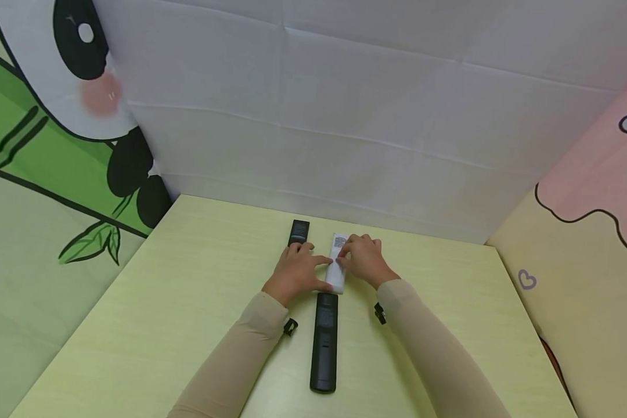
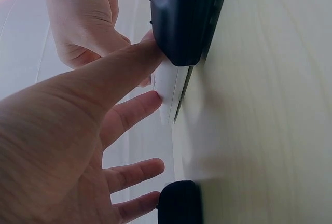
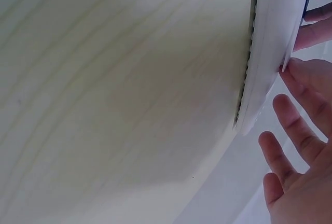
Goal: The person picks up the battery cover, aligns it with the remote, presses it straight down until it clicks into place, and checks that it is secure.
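Note:
A white remote control (image 1: pixel 335 278) lies back up on the table, with a printed square code near its far end. My right hand (image 1: pixel 366 260) pinches a thin white flap (image 3: pixel 291 50), seemingly the battery cover, between thumb and index finger; it stands slightly raised from the remote's back. My left hand (image 1: pixel 296 270) presses the remote with an extended thumb and index finger, the thumb at its near end. The left hand's other fingers are spread beside a black remote (image 1: pixel 298 230) at the far left. Whatever lies beneath the flap is hidden.
A longer black remote (image 1: pixel 324 342) lies just below the white one, close to its near end. The pale wooden table (image 1: pixel 177 278) meets a white cloth wall (image 1: pixel 319 145) at its far edge. Printed panels stand on both sides.

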### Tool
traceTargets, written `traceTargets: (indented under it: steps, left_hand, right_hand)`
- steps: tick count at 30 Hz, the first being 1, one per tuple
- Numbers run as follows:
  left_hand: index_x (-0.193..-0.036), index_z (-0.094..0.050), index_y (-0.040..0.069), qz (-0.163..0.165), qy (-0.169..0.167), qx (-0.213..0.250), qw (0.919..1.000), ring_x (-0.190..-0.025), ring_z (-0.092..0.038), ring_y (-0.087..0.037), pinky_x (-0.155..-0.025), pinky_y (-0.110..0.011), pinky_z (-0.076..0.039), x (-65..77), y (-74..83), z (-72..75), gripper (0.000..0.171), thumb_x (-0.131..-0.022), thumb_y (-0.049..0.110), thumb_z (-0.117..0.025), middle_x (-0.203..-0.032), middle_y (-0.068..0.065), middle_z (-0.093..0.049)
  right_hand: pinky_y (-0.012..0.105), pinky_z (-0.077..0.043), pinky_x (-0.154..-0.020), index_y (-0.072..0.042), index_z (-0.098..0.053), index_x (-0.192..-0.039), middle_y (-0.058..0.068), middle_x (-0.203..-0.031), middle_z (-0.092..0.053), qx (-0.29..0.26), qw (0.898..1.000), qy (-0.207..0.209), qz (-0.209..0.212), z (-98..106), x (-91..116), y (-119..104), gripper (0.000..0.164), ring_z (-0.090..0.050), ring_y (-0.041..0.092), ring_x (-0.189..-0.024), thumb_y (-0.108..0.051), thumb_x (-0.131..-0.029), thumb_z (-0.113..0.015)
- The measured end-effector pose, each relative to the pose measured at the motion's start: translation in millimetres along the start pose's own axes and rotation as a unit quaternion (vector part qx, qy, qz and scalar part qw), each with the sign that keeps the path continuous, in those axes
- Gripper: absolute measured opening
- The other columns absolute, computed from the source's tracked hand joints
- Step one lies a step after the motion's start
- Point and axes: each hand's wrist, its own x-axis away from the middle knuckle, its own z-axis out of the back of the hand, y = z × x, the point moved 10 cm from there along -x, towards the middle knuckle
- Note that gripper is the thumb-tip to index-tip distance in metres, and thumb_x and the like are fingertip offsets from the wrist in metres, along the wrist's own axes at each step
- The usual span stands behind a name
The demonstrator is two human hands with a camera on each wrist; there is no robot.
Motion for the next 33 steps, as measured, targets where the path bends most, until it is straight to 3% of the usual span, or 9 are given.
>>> traceTargets:
  steps: [33]
  left_hand:
    - [-0.161, -0.074, 0.042, 0.0, 0.0, 0.003, 1.0, -0.165, -0.045, -0.045, -0.142, -0.063, -0.038, -1.4, -0.2, -1.3, 0.075, -0.094, 0.067, -0.096, -0.181, -0.013, -0.053]
  right_hand:
    - [0.059, -0.039, -0.118, -0.018, -0.094, -0.1, 0.005, -0.134, -0.08, 0.001, 1.0, 0.007, -0.02, 1.5, 0.1, -0.1, 0.013, -0.064, 0.037, -0.137, -0.03, -0.106, -0.092]
